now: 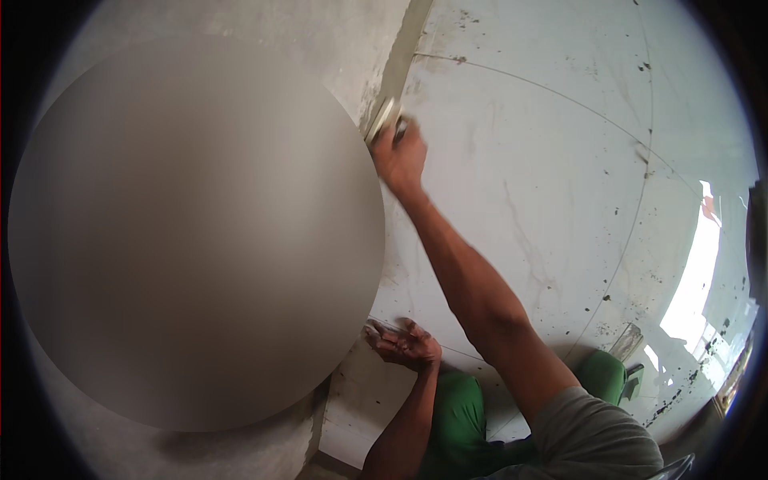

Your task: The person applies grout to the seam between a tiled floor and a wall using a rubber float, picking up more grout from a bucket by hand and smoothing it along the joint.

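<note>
Tiles cover the floor [560, 184] that fills the right half of the view, pale and glossy with faint grey veining, and we count at least three of them by the thin joint lines that curve across the surface. Dark specks of dirt lie scattered over them, thickest toward the far right, where a bright patch of light reflects. We see two hands, both our own. The right hand [400, 158] is stretched far out and closed around one small pale tool [384, 118], which we cannot identify more closely; the tool sits right at the joint where the tiles meet the rough grey wall [352, 48] on the left. The left hand [406, 344] rests nearer to us, palm up and fingers loosely curled, holding nothing, just beside the same tile edge. One large round blurred patch hides most of the left side. Near the lower edge we see green trousers [456, 416] and one grey sleeve [592, 432] on the right arm.
</note>
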Available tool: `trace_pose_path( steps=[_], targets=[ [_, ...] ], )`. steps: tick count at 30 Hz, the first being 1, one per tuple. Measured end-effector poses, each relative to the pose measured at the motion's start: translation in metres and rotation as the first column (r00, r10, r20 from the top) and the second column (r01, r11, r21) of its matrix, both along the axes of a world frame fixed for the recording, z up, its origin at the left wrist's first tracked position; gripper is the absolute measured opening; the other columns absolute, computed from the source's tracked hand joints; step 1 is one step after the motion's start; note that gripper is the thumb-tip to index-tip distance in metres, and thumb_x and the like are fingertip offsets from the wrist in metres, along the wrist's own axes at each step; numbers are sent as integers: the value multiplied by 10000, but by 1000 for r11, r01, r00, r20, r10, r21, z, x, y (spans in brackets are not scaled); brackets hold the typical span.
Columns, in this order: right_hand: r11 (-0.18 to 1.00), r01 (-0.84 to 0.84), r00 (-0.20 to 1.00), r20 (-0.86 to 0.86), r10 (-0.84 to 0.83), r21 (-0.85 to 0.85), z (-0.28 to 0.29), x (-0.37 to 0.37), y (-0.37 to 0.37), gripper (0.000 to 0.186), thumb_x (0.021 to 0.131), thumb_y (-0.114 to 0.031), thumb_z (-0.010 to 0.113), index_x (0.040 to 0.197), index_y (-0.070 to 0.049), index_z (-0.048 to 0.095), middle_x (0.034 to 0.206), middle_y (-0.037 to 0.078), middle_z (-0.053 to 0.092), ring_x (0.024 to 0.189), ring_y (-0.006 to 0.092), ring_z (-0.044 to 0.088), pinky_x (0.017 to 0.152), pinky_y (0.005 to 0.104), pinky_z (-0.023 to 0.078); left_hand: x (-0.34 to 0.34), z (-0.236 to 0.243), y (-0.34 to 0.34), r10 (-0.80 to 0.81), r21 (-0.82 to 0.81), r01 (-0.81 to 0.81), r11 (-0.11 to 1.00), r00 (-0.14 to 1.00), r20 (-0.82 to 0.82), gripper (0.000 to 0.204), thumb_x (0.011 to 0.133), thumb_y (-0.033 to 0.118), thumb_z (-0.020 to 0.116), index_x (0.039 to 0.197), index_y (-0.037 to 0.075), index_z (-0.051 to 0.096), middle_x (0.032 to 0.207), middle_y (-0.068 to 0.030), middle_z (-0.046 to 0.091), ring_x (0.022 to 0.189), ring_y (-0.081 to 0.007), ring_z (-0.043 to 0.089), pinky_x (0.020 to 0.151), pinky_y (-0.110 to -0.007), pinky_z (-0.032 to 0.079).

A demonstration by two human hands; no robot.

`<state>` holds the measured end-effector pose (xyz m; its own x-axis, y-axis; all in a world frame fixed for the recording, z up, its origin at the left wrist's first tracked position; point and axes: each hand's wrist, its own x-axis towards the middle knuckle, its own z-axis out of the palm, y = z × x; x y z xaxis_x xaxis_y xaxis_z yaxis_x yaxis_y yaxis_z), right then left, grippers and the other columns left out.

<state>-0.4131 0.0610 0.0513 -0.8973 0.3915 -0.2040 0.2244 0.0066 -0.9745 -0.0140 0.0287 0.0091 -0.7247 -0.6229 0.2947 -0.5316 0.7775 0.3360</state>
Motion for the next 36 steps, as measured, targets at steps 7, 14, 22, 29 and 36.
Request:
trace_pose_path(
  steps=[7,14,22,29,36],
  targets=[
    [974,153,947,-306,-96,167,32,-49,0,511,1020,-270,657,1370,100,615,918,253,772,809,337,770,762,455,608,3,-17,-11,86,414,18,910,969,-230,620,1115,415,386,1699,230,292,1696,4,442,936,-313,657,662,-374,612],
    [986,-127,992,-26,124,-108,6,88,-43,491,1043,-223,636,1425,62,520,942,297,773,887,458,791,805,522,633,7,6,-8,92,26,-99,995,977,190,808,1081,429,525,1626,-112,276,1664,-313,392,1513,-461,480,1205,-519,470],
    [997,-64,949,-307,75,46,21,88,-45,602,1045,-136,654,1571,102,482,850,162,701,751,199,684,686,342,559,10,-20,-7,200,237,-192,952,980,-10,737,1087,453,495,1629,-14,315,1646,-196,419,1416,-420,525,1096,-480,507],
    [991,-129,961,-249,117,-29,30,150,-78,596,1045,-174,659,1568,58,491,856,145,709,747,163,677,675,336,550,21,-20,-18,251,310,-225,924,967,-43,682,1093,473,468,1632,73,349,1630,-94,443,1331,-384,564,1000,-445,540],
    [975,-109,993,-68,97,-191,18,149,-63,549,1049,-148,640,1546,44,509,871,134,713,761,151,658,714,341,560,23,-25,-16,267,456,-205,866,961,-75,634,1099,494,441,1635,159,384,1614,9,467,1246,-348,603,904,-410,573]
  ],
)
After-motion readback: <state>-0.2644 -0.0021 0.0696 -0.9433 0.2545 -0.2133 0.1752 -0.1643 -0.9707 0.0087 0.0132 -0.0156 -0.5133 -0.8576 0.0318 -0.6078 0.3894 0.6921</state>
